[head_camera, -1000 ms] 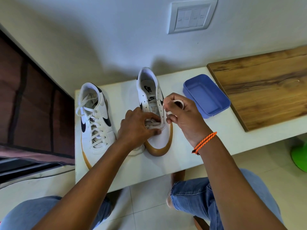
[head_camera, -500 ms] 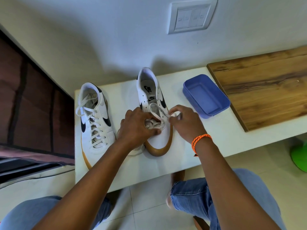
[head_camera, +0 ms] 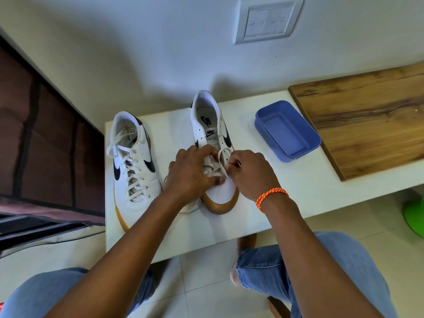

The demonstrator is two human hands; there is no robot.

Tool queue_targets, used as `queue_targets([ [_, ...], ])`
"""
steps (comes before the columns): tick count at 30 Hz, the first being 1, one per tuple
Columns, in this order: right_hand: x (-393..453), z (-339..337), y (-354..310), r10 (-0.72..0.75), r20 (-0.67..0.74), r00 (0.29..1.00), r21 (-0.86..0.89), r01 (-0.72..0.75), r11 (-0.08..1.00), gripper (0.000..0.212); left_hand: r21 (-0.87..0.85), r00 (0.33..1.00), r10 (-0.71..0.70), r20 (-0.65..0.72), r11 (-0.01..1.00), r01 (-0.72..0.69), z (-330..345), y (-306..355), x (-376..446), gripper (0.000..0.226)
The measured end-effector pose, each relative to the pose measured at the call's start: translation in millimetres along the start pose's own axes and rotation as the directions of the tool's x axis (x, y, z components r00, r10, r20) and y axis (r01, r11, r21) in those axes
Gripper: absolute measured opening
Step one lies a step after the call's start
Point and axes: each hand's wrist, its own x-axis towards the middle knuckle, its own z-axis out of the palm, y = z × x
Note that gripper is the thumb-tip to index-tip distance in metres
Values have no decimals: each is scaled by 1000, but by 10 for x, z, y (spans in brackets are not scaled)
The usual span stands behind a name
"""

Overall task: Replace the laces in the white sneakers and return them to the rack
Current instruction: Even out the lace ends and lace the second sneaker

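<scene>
Denim-clad knees at the near edge. White smooth counter (head_camera: 263, 207). Left hand (head_camera: 190, 174) curls over the lace rows of the gum-soled white sneaker (head_camera: 214, 152); right hand (head_camera: 252, 172), with an orange braided cord at its wrist, pinches a flat white lace (head_camera: 222, 160) loop. Laced sneaker (head_camera: 132, 161) lies left. Beyond: blue rectangular plastic tray (head_camera: 286, 130), wood-grain board (head_camera: 364, 118).

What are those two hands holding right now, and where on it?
The right hand pinches a loop of the white lace beside the eyelets. The left hand grips the sneaker over its laced lower part.
</scene>
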Motion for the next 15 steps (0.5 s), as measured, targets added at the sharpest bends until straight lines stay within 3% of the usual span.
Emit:
queue_targets([
  [3, 45, -76, 27, -40, 2, 999, 276, 38, 960, 23, 25, 1000, -5, 3, 1000, 5, -7, 18, -5, 59],
  [5, 48, -182, -13, -56, 3, 998, 545, 45, 837, 23, 48, 1000, -22, 1, 999, 22, -11, 28, 1, 64],
  [9, 4, -367, -134, -88, -28, 996, 869, 68, 491, 20, 36, 1000, -17, 12, 999, 16, -36, 27, -3, 61],
  [11, -15, -437, -153, -92, -36, 995, 965, 59, 255, 17, 19, 1000, 0, 22, 1000, -1, -52, 24, -12, 52],
  [15, -58, -561, -179, -147, -49, 988, 973, 14, -230, 8, 10, 1000, 1, 31, 1000, -1, -72, 35, -18, 49],
])
